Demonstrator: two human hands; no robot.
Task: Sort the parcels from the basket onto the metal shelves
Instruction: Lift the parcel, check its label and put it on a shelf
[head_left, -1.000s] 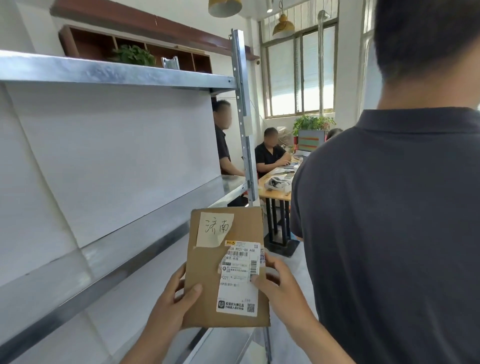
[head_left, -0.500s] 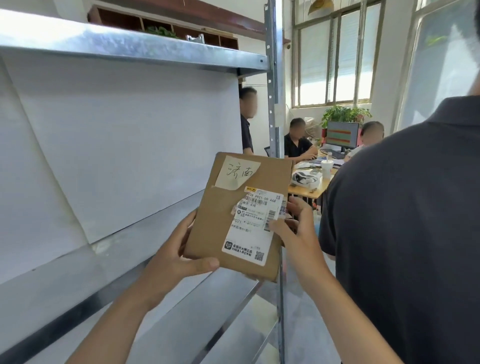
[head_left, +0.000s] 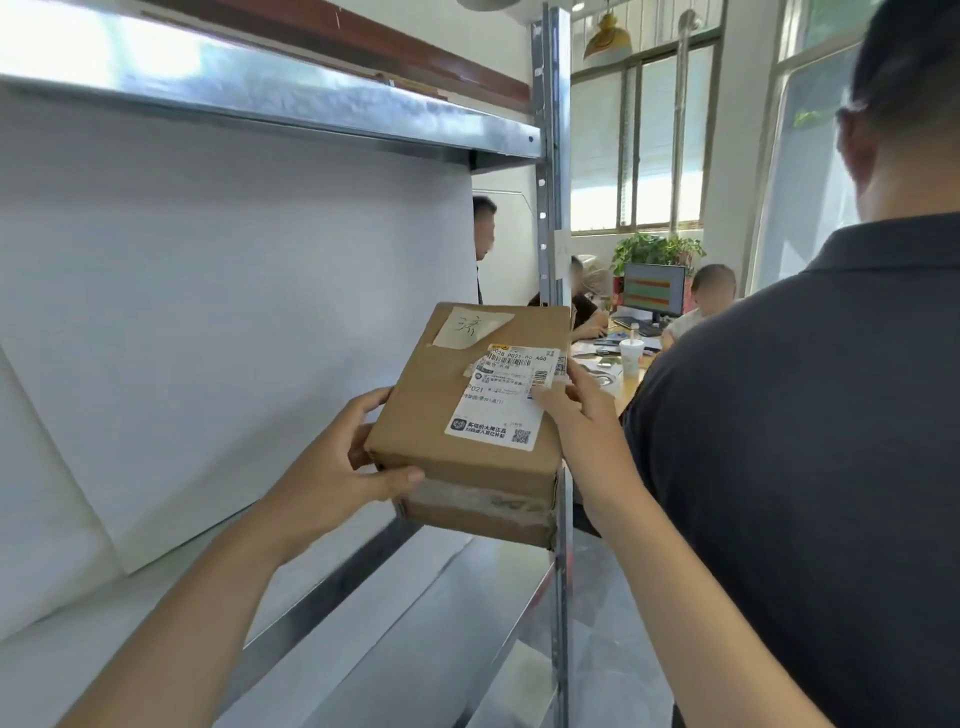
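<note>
Parcel (head_left: 470, 415) now tilted flatter, nearer shelf (head_left: 322, 111).

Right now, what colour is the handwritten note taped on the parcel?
Pale cream with dark handwriting, on the brown cardboard parcel; note in the head view.

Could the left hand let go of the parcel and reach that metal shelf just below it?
Probably yes. The left hand grips the parcel directly above the lower shelf, and nothing visible lies between them.

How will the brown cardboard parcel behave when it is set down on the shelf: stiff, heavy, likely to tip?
The parcel probably stays stiff: its edges look square. It seems fairly light, as fingertips hold it. Flat and low, it should hardly tip.
</note>
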